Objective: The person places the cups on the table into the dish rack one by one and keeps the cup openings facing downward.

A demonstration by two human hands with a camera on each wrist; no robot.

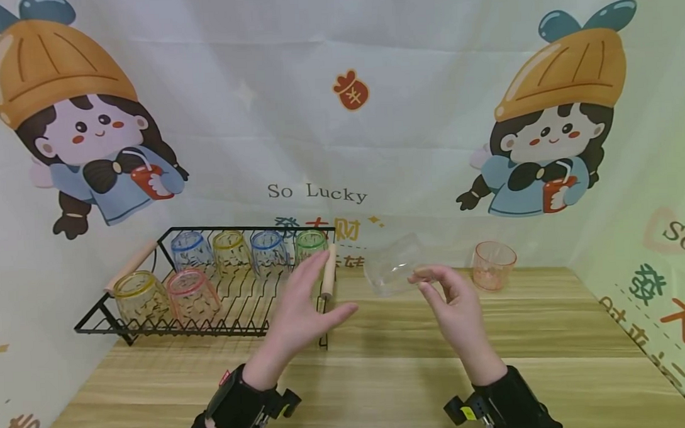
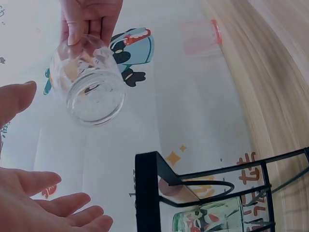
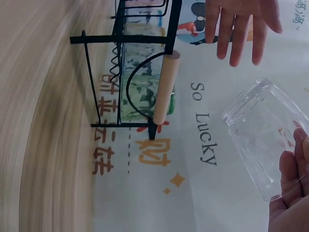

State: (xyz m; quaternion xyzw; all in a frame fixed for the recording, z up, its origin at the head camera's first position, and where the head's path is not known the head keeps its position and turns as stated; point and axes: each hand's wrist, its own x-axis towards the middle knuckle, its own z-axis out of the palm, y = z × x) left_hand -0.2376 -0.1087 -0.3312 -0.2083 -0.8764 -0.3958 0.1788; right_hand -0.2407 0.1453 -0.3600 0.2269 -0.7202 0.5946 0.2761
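My right hand [image 1: 456,304] pinches a clear glass cup [image 1: 395,269] by its rim, above the table and tilted with its base toward the left. In the right wrist view the clear cup [image 3: 263,137] lies against the fingers. My left hand [image 1: 300,310] is held up with fingers spread, near the right end of a black wire rack [image 1: 250,334], and touches no cup. The left wrist view shows the left hand [image 2: 43,203] apart from the cup. Upside down in the rack stand blue [image 1: 192,249], yellow [image 1: 141,296], pink [image 1: 192,295] and green [image 1: 311,241] cups.
A pink cup [image 1: 493,265] stands upright on the wooden table [image 1: 405,375] at the right, close to the printed cloth backdrop [image 1: 419,142]. The rack has wooden handles [image 1: 329,271] at its ends. Its front right section shows bare wires.
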